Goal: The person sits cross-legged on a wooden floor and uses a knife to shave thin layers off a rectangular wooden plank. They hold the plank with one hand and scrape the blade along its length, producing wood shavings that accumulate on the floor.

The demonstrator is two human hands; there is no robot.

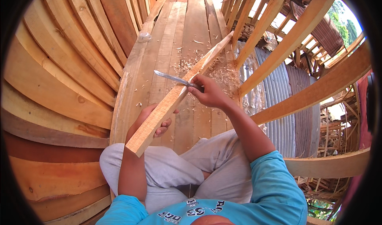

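Observation:
A long squared piece of wood (pixel 159 111) slants from above my lap up toward the far right. Its far part is trimmed narrower and ends in a point. My left hand (pixel 146 113) is wrapped around it from below, near the close end, with fingertips showing on the right side. My right hand (pixel 210 93) grips the handle of a knife (pixel 172 77). The blade lies across the wood's upper face and points left. Part of the handle is hidden inside my fingers. Curled wood shavings (pixel 218 70) are scattered on the planks around the far half of the wood.
I sit cross-legged on a plank floor (pixel 167 42). A wall of wooden boards (pixel 59 93) rises at the left. Slanted wooden railing posts (pixel 292 40) stand at the right, with corrugated metal sheets (pixel 278 97) beyond. A small clear plastic item (pixel 144 37) lies by the left wall.

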